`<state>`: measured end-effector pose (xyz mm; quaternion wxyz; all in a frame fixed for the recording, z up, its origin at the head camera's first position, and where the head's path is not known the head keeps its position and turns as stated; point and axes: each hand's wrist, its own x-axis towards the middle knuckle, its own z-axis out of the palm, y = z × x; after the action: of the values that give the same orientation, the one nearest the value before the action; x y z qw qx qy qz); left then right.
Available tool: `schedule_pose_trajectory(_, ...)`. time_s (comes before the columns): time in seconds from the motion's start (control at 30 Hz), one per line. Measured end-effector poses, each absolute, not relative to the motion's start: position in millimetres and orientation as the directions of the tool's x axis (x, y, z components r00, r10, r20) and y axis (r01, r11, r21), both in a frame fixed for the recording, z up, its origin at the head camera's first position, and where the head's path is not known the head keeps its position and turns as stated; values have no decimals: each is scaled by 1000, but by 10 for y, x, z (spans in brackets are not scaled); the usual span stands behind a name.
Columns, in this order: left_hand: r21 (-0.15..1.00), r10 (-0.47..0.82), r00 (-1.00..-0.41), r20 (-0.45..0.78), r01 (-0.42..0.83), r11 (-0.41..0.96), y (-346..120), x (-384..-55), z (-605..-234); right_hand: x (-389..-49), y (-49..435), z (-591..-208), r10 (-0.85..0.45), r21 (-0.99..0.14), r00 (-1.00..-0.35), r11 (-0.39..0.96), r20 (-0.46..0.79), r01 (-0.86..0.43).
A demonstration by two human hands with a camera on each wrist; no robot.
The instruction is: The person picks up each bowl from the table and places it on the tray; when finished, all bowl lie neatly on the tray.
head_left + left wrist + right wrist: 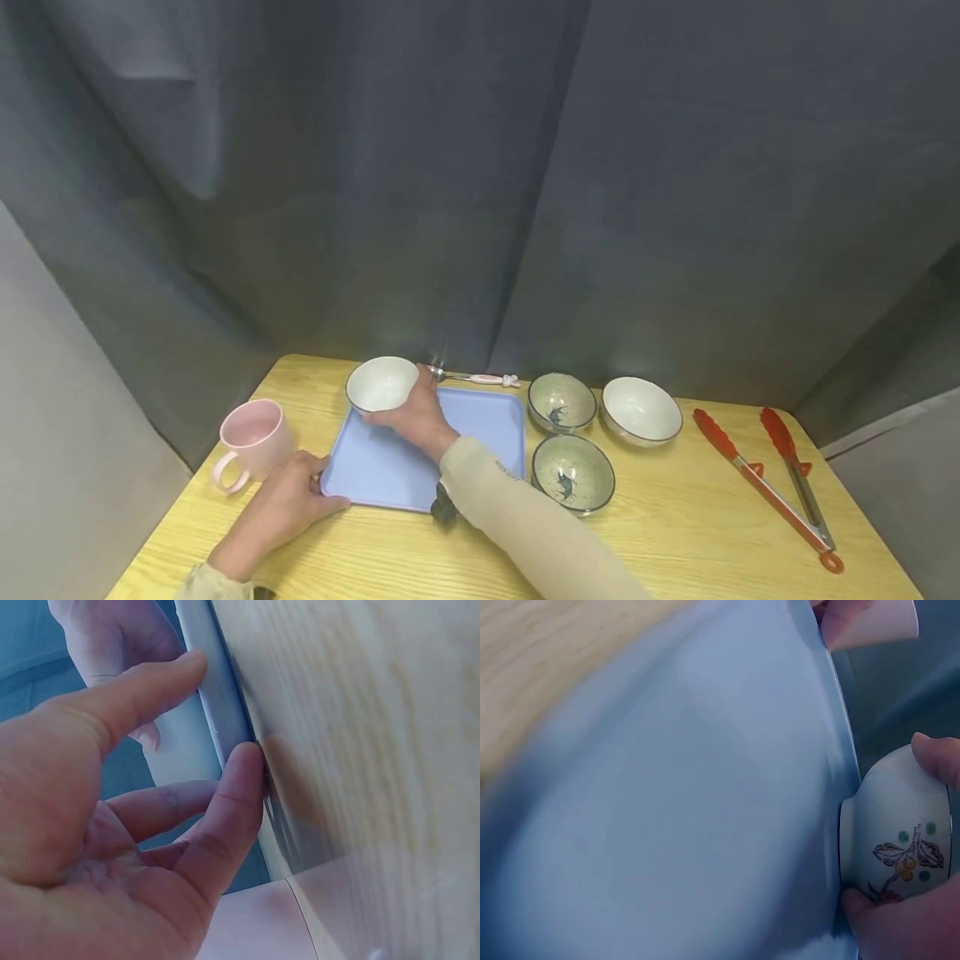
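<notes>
A white bowl (381,385) is gripped at its right side by my right hand (420,419), over the far left corner of a light blue tray (390,467). The right wrist view shows a painted sprig with leaves and berries on this bowl (900,825), its foot right at the tray's edge. My left hand (288,500) holds the tray's near left corner, thumb along the front edge and fingers at the side. In the left wrist view, the thumb and a bent finger meet the tray's rim (214,697). Beside that hand stands a pink mug (258,437), handle toward the left.
A spoon with a pink-and-white handle (487,380) lies behind the tray. To its right are two greenish bowls, one far (562,402) and one near (573,473), and another white bowl (642,411). Red-tipped tongs (780,492) lie spread at the right; a grey curtain (480,208) hangs behind.
</notes>
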<state>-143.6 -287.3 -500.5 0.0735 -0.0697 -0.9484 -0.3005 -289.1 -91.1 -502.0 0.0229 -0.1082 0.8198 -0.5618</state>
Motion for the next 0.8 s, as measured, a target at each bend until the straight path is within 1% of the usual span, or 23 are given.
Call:
schedule_pose_trajectory(0.07, 554, 74, -986, 149, 145, 820, -2865, -1428, -4978, -2875, -922, -5018, -217, -920, -971, 352, 101, -174)
schedule_pose_trajectory(0.27, 525, 85, -983, 160, 157, 836, -2871, -1408, -4954, -2831, -948, -4985, -223, -914, -969, 361, 106, -183)
schedule_pose_trajectory(0.57, 509, 112, -974, 198, 200, 837, -2868, -1421, -4981, -2809, -901, -4902, -199, -891, -980, 439, 26, -112)
schedule_pose_trajectory(0.8, 518, 113, -975, 192, 198, 832, -2868, -1419, -4994, -2760, -624, -4651, -224, -874, -974, 478, -24, -88)
